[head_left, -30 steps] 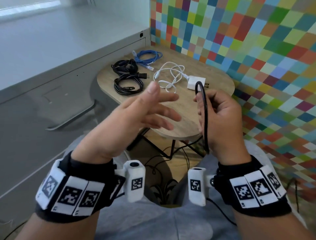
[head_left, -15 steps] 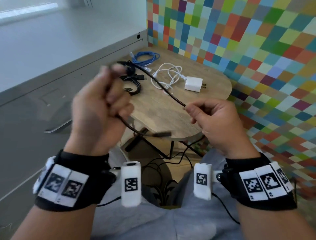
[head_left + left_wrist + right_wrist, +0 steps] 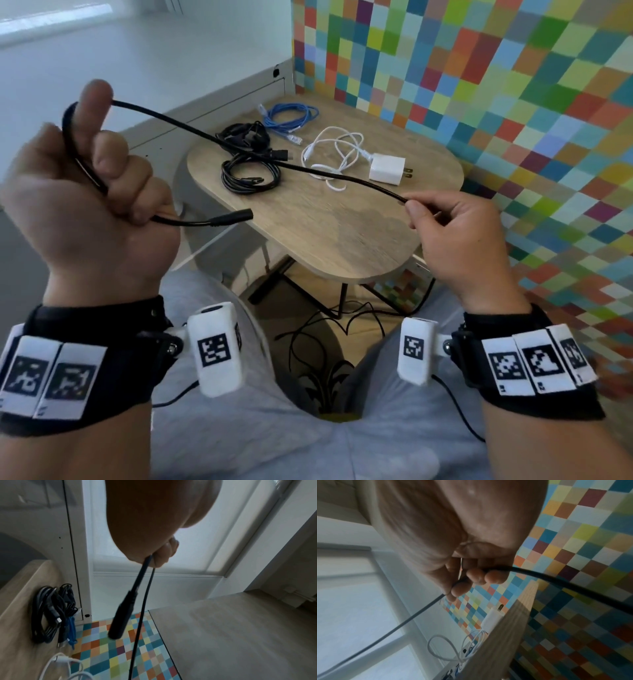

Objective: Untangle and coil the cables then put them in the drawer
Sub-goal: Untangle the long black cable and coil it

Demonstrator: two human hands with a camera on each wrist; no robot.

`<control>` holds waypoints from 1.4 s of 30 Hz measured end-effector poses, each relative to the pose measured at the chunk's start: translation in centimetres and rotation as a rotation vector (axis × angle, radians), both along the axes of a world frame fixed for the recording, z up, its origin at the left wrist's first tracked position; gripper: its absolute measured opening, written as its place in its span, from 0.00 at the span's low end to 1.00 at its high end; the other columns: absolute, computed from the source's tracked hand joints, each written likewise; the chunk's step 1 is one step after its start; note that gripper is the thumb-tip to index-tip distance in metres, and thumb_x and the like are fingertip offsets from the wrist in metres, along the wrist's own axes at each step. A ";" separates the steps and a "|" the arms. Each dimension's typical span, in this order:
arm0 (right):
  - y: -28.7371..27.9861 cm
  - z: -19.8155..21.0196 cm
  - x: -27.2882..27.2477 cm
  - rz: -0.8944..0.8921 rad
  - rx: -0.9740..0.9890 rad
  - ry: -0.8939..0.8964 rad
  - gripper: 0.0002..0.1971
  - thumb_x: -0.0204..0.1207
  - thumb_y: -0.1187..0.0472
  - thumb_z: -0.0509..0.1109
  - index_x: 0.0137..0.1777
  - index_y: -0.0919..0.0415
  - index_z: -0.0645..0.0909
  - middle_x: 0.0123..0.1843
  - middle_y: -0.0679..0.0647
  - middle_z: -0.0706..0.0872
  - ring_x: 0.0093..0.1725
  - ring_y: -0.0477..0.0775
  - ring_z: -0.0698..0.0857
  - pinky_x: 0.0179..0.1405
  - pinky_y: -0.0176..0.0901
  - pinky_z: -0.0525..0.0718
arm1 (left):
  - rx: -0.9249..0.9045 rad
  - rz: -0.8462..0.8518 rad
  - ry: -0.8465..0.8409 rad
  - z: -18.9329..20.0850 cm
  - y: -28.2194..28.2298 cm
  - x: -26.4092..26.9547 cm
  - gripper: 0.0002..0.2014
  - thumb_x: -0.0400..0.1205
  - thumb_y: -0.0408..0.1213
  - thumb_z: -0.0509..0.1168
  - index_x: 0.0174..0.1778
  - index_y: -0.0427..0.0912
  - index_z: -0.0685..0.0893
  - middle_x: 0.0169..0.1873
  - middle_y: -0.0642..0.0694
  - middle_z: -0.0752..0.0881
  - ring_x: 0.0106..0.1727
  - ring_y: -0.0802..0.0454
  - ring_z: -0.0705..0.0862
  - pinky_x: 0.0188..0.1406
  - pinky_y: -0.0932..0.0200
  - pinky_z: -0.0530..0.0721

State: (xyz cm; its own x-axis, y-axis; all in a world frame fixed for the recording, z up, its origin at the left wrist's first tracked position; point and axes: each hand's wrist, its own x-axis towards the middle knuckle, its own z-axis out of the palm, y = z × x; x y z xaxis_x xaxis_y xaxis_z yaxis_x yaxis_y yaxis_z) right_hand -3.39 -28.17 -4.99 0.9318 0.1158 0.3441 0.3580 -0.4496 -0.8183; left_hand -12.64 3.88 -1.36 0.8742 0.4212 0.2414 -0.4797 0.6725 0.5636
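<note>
Head view: the black cable [image 3: 239, 150] runs taut-ish through the air between the two hands, above the near half of the small wooden table [image 3: 342, 240]. Its long axis lies from about ten o'clock down to four o'clock across the picture. The left hand [image 3: 89, 192], raised at nine o'clock, is clenched round the cable, with one turn looped over the upright thumb and the barrel connector end [image 3: 229, 218] sticking out of the fist toward three o'clock. The right hand [image 3: 459, 240], lower at four o'clock, pinches the cable between thumb and forefinger; the right wrist view shows the rest of the cable leaving that hand and trailing away out of sight.

My reading is that the coil is being wound on the left hand, so the next turn depends on the right hand carrying its pinch along that ten-to-four line toward the left thumb. The left hand is the anchor; the right hand is nearer the free length and must feed it.

The other cables lie on the far part of the table, well apart from both hands: two black bundles [image 3: 248, 173] at twelve o'clock, a blue network cable [image 3: 291, 118] beyond them, and a white charger with its cable [image 3: 385, 168] toward one o'clock. No open drawer shows in any view.
</note>
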 end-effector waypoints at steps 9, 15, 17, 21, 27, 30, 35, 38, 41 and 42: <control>3.5 -0.1 -3.1 0.269 -0.360 -0.064 0.08 0.81 0.57 0.76 0.55 0.47 0.95 0.49 0.39 0.93 0.48 0.42 0.89 0.49 0.51 0.90 | 1.281 0.398 0.355 -0.2 -8.5 0.3 0.13 0.91 0.42 0.57 0.55 0.58 0.88 0.28 0.55 0.88 0.25 0.54 0.81 0.28 0.55 0.81; 4.2 1.1 -4.6 0.409 -0.106 -0.151 0.05 0.77 0.62 0.82 0.49 0.51 0.95 0.43 0.38 0.94 0.42 0.39 0.91 0.41 0.40 0.87 | 1.758 0.210 0.353 -1.0 -10.3 0.3 0.15 0.90 0.47 0.56 0.59 0.62 0.89 0.32 0.62 0.89 0.37 0.61 0.86 0.39 0.56 0.85; 3.7 1.3 -4.6 0.362 -0.021 -0.171 0.06 0.73 0.63 0.86 0.47 0.53 0.94 0.41 0.36 0.91 0.37 0.33 0.88 0.38 0.25 0.80 | 1.734 0.086 0.365 -0.9 -10.2 0.4 0.16 0.91 0.46 0.57 0.43 0.70 0.83 0.26 0.62 0.82 0.32 0.61 0.82 0.33 0.56 0.78; 2.5 1.5 -3.7 0.351 -0.036 -0.171 0.18 0.71 0.50 0.86 0.59 0.48 0.90 0.47 0.42 0.85 0.36 0.40 0.79 0.36 0.28 0.73 | 1.454 -0.228 0.366 -0.7 -9.8 0.2 0.18 0.92 0.47 0.59 0.37 0.50 0.86 0.19 0.56 0.71 0.22 0.57 0.66 0.25 0.57 0.66; 2.3 1.6 -3.4 0.448 -0.021 -0.149 0.07 0.82 0.53 0.76 0.54 0.52 0.93 0.43 0.43 0.91 0.41 0.46 0.87 0.37 0.38 0.81 | 1.085 -0.405 0.338 -1.0 -9.3 0.4 0.19 0.87 0.48 0.61 0.34 0.46 0.88 0.21 0.49 0.67 0.22 0.53 0.60 0.21 0.63 0.61; 2.3 1.1 -3.1 0.299 0.081 -0.157 0.03 0.82 0.52 0.75 0.49 0.47 0.89 0.35 0.44 0.88 0.33 0.51 0.84 0.31 0.45 0.82 | 1.104 -0.334 0.385 -1.7 -8.9 1.0 0.21 0.91 0.47 0.58 0.37 0.40 0.85 0.22 0.44 0.71 0.23 0.56 0.70 0.30 0.66 0.72; 2.8 0.0 -1.6 0.196 0.134 -0.055 0.02 0.84 0.54 0.76 0.51 0.48 0.90 0.35 0.43 0.90 0.38 0.45 0.89 0.41 0.35 0.85 | 0.655 -0.368 0.442 -2.6 -10.2 1.6 0.20 0.94 0.41 0.52 0.43 0.37 0.83 0.24 0.50 0.63 0.23 0.53 0.62 0.32 0.55 0.77; 2.8 -0.4 -0.6 0.169 0.138 0.018 0.05 0.85 0.56 0.74 0.55 0.52 0.92 0.38 0.46 0.92 0.39 0.42 0.90 0.43 0.35 0.84 | 0.469 -0.371 0.415 -3.0 -10.8 1.9 0.21 0.94 0.44 0.51 0.48 0.39 0.86 0.26 0.49 0.62 0.22 0.55 0.60 0.29 0.58 0.75; 2.7 -0.7 -0.3 0.192 0.136 0.095 0.07 0.86 0.57 0.73 0.55 0.54 0.92 0.37 0.47 0.92 0.36 0.38 0.87 0.42 0.31 0.82 | 0.416 -0.352 0.380 -3.3 -10.8 2.2 0.23 0.94 0.46 0.50 0.50 0.40 0.88 0.24 0.51 0.61 0.22 0.55 0.61 0.35 0.56 0.72; 2.7 -0.8 -0.4 0.199 0.128 0.109 0.07 0.87 0.57 0.72 0.54 0.54 0.92 0.36 0.48 0.91 0.35 0.39 0.87 0.40 0.30 0.82 | 0.394 -0.358 0.387 -3.4 -10.8 2.3 0.23 0.94 0.46 0.49 0.49 0.40 0.88 0.23 0.52 0.60 0.21 0.56 0.60 0.33 0.56 0.69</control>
